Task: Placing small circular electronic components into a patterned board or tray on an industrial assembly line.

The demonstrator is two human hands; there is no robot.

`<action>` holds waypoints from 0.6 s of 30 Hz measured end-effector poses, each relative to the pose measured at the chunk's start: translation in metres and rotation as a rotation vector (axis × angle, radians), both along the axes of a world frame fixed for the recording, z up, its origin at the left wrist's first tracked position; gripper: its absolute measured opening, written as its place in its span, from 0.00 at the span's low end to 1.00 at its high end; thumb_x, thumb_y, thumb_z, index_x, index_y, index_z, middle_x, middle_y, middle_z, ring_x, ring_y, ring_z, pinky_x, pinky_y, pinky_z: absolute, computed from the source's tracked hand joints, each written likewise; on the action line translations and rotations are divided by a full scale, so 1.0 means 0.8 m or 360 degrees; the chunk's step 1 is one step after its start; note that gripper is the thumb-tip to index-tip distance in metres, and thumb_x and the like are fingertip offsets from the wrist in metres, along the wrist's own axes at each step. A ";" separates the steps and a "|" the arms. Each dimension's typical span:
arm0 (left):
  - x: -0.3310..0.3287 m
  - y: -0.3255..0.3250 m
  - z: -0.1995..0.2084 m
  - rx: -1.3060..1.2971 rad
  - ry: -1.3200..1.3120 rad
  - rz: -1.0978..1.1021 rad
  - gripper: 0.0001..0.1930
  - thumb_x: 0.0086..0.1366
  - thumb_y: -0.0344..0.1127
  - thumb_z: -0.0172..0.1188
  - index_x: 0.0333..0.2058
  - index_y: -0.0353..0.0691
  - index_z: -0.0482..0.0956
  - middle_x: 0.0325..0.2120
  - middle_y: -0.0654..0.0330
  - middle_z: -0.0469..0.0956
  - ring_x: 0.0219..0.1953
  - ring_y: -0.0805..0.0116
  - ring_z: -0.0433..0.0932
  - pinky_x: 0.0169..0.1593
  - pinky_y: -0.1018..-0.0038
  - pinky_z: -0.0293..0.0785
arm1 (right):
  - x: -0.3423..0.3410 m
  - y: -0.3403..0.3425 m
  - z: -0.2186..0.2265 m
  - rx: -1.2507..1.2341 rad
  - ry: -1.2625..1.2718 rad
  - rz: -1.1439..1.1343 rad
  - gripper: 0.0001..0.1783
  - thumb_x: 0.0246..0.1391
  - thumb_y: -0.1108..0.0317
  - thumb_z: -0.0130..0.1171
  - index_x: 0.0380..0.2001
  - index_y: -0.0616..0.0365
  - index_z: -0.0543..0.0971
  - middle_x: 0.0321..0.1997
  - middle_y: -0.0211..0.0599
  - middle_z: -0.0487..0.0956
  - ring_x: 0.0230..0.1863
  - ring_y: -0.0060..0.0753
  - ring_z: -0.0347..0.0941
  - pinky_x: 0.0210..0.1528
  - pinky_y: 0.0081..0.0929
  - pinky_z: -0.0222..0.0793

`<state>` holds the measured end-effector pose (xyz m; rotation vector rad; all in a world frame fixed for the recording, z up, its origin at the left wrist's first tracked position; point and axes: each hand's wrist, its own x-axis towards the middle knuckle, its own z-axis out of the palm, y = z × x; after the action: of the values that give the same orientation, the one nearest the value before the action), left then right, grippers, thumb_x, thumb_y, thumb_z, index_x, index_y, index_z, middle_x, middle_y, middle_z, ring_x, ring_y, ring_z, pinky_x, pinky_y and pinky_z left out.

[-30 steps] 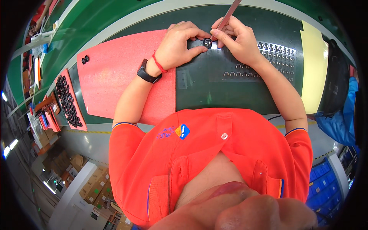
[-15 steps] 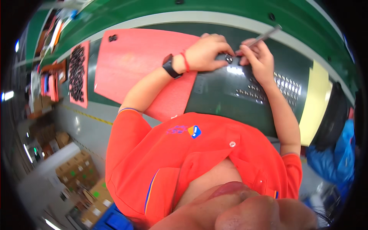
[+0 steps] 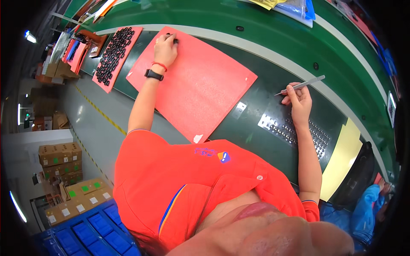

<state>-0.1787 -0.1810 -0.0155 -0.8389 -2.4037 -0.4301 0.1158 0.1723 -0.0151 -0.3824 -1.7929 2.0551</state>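
Observation:
My left hand, with a dark watch and a red cord at the wrist, is at the far left corner of a pink foam sheet. Its fingertips are closed on a small black part, mostly covered by the hand. Over the dark green bench mat, my right hand grips metal tweezers, their thin tip pointing left. Just below that hand lies a clear sheet carrying rows of small shiny pieces, partly hidden by my right forearm.
Left of the foam, a narrower pink sheet carries many small black parts. Yellow paper and a black bag lie at the right. Another person's blue sleeve shows beyond. Boxes stand on the floor at left.
My left hand has moved away from the right hand to the foam's far left corner, taking a small black part along. My right hand keeps the tweezers. The whole view has shifted.

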 end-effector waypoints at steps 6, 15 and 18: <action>0.084 0.008 0.021 -0.0343 -0.0525 -0.0755 0.30 0.60 0.49 0.60 0.60 0.48 0.67 0.62 0.51 0.60 0.65 0.51 0.57 0.65 0.56 0.54 | -0.001 0.002 -0.006 -0.0034 -0.0021 0.0006 0.10 0.59 0.70 0.56 0.41 0.63 0.72 0.30 0.38 0.79 0.21 0.19 0.72 0.24 0.13 0.65; 0.124 0.015 0.014 -0.0482 -0.0416 -0.0363 0.33 0.60 0.55 0.58 0.61 0.50 0.65 0.63 0.51 0.59 0.65 0.52 0.56 0.66 0.57 0.49 | -0.003 -0.003 -0.009 -0.0017 -0.0038 0.0031 0.10 0.58 0.71 0.57 0.40 0.63 0.71 0.30 0.40 0.79 0.21 0.19 0.72 0.23 0.15 0.68; 0.085 0.041 0.022 -0.0366 -0.0396 -0.0404 0.28 0.61 0.50 0.59 0.57 0.46 0.69 0.60 0.50 0.63 0.61 0.50 0.62 0.62 0.57 0.56 | -0.004 -0.001 -0.004 -0.0098 -0.0007 0.0042 0.10 0.58 0.70 0.58 0.40 0.62 0.71 0.30 0.39 0.79 0.19 0.18 0.72 0.21 0.14 0.66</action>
<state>-0.1106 -0.1481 0.0018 -1.2674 -2.6189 -0.3771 0.1128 0.1711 -0.0186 -0.3828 -1.7489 2.1333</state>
